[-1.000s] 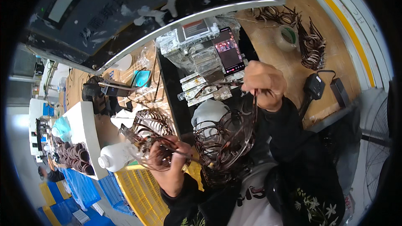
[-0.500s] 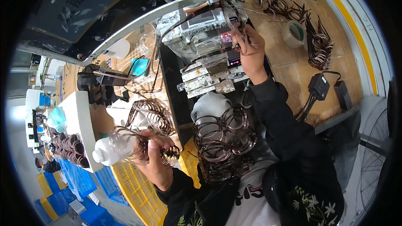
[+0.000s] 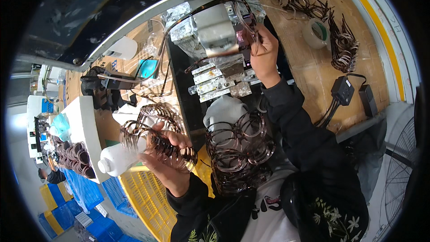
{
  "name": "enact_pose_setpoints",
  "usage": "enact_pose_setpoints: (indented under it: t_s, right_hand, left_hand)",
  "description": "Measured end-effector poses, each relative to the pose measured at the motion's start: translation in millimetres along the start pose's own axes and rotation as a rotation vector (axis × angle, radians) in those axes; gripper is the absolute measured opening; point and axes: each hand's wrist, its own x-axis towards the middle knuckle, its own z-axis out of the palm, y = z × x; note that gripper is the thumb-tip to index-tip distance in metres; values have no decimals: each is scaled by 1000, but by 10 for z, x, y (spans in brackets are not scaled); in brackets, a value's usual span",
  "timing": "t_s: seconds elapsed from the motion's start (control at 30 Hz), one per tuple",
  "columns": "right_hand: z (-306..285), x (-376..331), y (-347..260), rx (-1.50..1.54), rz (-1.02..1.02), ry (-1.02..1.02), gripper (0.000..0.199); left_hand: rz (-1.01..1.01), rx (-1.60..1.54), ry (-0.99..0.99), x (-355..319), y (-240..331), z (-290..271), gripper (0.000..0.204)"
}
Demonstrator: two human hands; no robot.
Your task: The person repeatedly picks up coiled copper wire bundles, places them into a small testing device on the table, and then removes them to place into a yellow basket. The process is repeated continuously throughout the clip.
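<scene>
My right hand (image 3: 264, 56) pinches a tortoiseshell eyeglass frame (image 3: 197, 10), raised over the metal-block machine (image 3: 217, 78) with its temples reaching left. At lower left, my left hand (image 3: 168, 161) is closed round a row of tortoiseshell frame fronts (image 3: 134, 136); my fingers cover part of the row. Beside that hand is a white plastic bottle (image 3: 114, 159), partly behind the frames. Between my arms, in front of my body, lies a pile of similar frames (image 3: 239, 148) against a grey cloth-like cover (image 3: 226, 110).
More frames lie on the right-hand bench (image 3: 344, 47), near a tape roll (image 3: 316, 33) and black power adapters (image 3: 342, 90). On the left are a white foam box (image 3: 87, 125), a yellow basket (image 3: 145, 197) and a cyan pad (image 3: 148, 68). A fan (image 3: 401, 166) stands far right.
The row of frames in my left hand has turned and spread, and its fingers have shifted on it. My right hand has moved slightly left with its frame.
</scene>
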Motion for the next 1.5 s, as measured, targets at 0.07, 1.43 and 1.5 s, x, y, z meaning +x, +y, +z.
enact_pose_setpoints:
  t_s: [0.07, 1.43, 1.5]
  right_hand:
    - [-4, -11, -32, -74, -67, 10, 11]
    - [-2211, -298, -937, -1498, 273, 78, 25]
    - [-2570, -277, -735, -1574, 299, 129, 25]
  left_hand:
    - [-51, -54, 33, 52, 37, 75, 83]
    - [271, 11, -333, -77, 90, 133, 28]
    - [245, 40, -265, -85, 113, 183, 19]
